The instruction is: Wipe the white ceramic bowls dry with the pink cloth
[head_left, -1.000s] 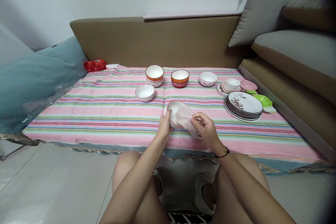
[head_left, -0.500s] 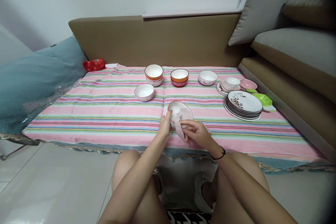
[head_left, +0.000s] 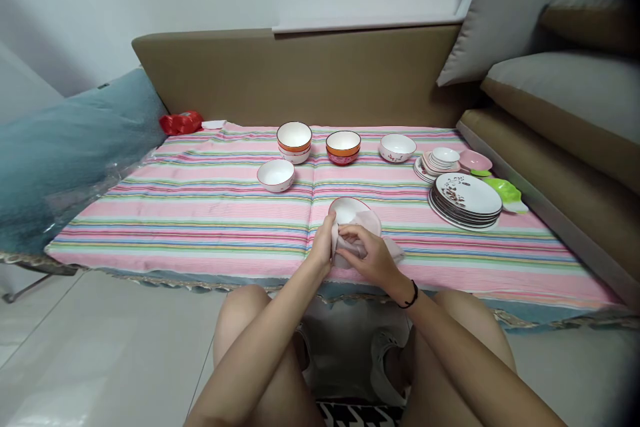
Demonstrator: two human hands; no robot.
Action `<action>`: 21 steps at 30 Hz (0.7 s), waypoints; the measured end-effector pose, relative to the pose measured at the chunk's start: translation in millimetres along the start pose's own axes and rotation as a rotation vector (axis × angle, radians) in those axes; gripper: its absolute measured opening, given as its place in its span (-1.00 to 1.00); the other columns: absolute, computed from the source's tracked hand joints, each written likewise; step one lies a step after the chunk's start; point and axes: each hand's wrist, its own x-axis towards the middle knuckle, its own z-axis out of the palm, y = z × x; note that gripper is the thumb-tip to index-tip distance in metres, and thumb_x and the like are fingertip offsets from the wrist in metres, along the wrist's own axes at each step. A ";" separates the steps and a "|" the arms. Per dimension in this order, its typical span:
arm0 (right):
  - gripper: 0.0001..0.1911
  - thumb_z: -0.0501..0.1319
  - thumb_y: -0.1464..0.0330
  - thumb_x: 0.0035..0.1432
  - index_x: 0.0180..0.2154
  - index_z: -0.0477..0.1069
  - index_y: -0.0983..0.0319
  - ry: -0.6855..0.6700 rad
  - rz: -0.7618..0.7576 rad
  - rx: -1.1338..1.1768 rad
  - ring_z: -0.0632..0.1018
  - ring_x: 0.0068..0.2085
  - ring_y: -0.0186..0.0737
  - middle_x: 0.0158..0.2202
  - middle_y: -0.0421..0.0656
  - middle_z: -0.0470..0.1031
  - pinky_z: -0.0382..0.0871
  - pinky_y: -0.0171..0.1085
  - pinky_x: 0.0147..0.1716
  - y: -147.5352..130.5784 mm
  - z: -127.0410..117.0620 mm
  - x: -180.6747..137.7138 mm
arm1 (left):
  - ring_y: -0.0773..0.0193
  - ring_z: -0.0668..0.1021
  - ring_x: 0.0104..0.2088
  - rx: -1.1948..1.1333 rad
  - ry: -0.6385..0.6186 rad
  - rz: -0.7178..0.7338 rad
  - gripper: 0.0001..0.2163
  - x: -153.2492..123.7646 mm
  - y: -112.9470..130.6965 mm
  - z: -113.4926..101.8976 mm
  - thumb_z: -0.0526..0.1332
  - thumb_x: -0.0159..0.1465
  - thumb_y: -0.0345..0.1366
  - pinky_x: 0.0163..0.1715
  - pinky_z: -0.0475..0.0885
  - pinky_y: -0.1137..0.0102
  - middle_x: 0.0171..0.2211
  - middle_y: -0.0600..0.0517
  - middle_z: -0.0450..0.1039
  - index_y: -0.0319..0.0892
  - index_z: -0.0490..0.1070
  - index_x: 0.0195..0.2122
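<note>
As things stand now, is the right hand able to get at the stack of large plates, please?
Probably yes: no other dish stands between the right hand and the large plates. But it holds a thin sheet at the bowl, so it may need to let go first.

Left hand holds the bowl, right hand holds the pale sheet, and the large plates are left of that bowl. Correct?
Not quite: the head view shows the large plates right of the bowl. The left hand does hold it, the right hand the pale sheet.
</note>
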 end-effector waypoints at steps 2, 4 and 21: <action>-0.72 0.23 0.35 0.19 -0.04 0.39 0.21 -0.024 0.013 -0.048 0.60 -0.16 -0.15 -0.15 -0.07 0.58 0.50 -0.20 -0.16 2.5 1.6 -2.5 | 0.27 0.50 -0.48 -0.007 -0.040 0.029 -0.60 -1.8 0.9 1.3 0.31 0.07 0.07 -0.40 0.39 0.38 -0.51 0.01 0.48 -0.23 0.47 -0.44; -0.69 0.20 0.34 0.22 0.02 0.38 0.20 -0.040 0.002 -0.112 0.61 -0.15 -0.13 -0.11 -0.06 0.58 0.51 -0.19 -0.16 4.5 2.6 -4.4 | 0.25 0.53 -0.40 -0.014 -0.055 0.061 -0.64 -3.1 1.6 1.8 0.33 0.07 0.02 -0.33 0.40 0.39 -0.44 0.01 0.52 -0.22 0.51 -0.35; -0.89 0.15 0.30 0.20 -0.27 0.26 0.18 -0.003 0.062 -0.305 0.56 -0.43 -0.18 -0.41 -0.17 0.51 0.32 -0.31 -0.49 5.5 0.6 -4.7 | 0.31 0.42 -0.50 0.102 -0.133 0.062 -0.61 -7.0 2.3 -2.6 0.48 -0.13 -0.10 -0.43 0.29 0.41 -0.55 0.09 0.35 -0.17 0.31 -0.48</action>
